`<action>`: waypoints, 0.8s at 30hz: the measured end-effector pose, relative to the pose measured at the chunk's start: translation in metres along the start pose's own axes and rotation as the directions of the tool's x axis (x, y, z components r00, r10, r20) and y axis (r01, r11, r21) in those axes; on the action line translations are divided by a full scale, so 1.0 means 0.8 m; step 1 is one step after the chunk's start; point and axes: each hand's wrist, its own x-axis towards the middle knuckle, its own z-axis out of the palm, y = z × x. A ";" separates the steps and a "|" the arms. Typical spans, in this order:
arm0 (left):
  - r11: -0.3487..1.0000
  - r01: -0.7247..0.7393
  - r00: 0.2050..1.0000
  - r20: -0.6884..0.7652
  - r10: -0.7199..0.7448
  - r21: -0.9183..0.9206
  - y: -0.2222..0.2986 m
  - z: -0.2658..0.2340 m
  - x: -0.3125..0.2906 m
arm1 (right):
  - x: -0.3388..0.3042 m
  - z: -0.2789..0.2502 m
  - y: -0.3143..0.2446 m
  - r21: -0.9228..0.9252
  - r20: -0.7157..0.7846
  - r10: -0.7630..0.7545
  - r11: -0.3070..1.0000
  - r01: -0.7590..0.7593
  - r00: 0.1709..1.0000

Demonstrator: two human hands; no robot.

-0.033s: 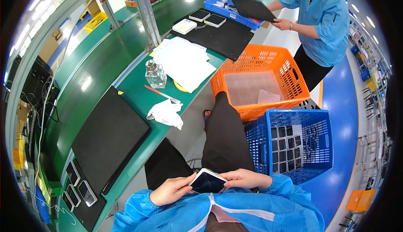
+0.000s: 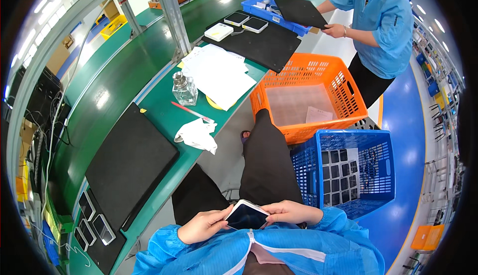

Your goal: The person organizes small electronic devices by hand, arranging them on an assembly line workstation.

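Observation:
Close to my body I hold a white-edged, box-like device with a dark glossy screen [image 2: 247, 217]. My left hand [image 2: 205, 223] grips its left side, and my right hand [image 2: 291, 212] pinches its right side. The screen tilts upward; its underside is hidden. On the green bench [image 2: 154, 107] to my left, similar white-framed devices [image 2: 103, 229] lie beside a black mat [image 2: 130, 160]. A crumpled white cloth [image 2: 197, 135], a red pen [image 2: 192, 111] and a clear glass bottle [image 2: 184, 92] sit farther along the bench.
White papers [image 2: 219, 73] lie beyond the bottle. At my right stand an orange crate [image 2: 356, 96] holding a slip and a blue crate [image 2: 318, 168] with rows of dark-screened devices. A co-worker [image 2: 383, 31] holds a black board [image 2: 298, 10] by a blue bin [image 2: 252, 9].
The co-worker's black board and hands have shifted very slightly. My hands and the device stay where they were.

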 end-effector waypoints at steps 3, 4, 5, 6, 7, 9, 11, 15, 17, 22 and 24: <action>0.999 -0.006 0.997 0.079 0.003 0.032 -0.001 0.001 0.003 | 0.002 0.003 0.007 0.209 -0.017 -0.016 0.978 0.019 1.000; 0.979 -0.006 0.996 -0.086 -0.011 -0.204 -0.006 0.012 0.003 | 0.003 0.005 0.010 0.355 -0.044 -0.037 0.933 0.051 0.998; 0.904 -0.047 0.968 -0.241 -0.063 -0.425 -0.012 0.021 0.004 | 0.006 0.009 0.012 0.354 -0.043 -0.040 0.934 0.053 0.998; 0.897 -0.160 0.977 -0.198 0.083 -0.412 -0.016 0.024 0.011 | 0.011 0.015 0.015 0.431 -0.091 -0.082 0.895 0.113 0.992; 0.871 -0.127 0.978 -0.208 0.030 -0.474 -0.014 0.036 0.013 | 0.017 0.021 0.019 0.501 -0.142 -0.119 0.848 0.175 0.983; 0.900 -0.044 0.998 -0.054 0.023 -0.434 -0.003 0.040 0.017 | 0.024 0.032 0.023 0.313 -0.207 -0.113 0.934 0.175 0.972; 0.868 0.045 0.995 -0.051 -0.080 -0.494 0.001 0.036 0.017 | 0.026 0.028 0.019 -0.175 -0.200 -0.157 0.977 0.123 0.967; 0.949 -0.075 0.988 -0.104 0.112 0.307 0.017 0.021 0.015 | 0.029 0.025 0.019 0.128 -0.432 -0.239 0.938 0.321 0.870; 0.988 0.089 0.970 -0.217 -0.114 -0.125 0.014 0.024 0.010 | 0.019 0.011 0.016 0.007 -0.371 -0.089 0.995 0.098 0.924; 0.962 0.107 0.972 -0.178 -0.155 -0.250 0.011 0.016 0.009 | 0.011 0.009 0.009 0.129 -0.288 -0.073 0.985 0.114 0.955; 0.963 0.119 0.978 -0.136 -0.156 -0.243 0.007 0.013 0.006 | 0.009 0.008 0.015 0.167 -0.203 -0.053 0.982 0.088 0.978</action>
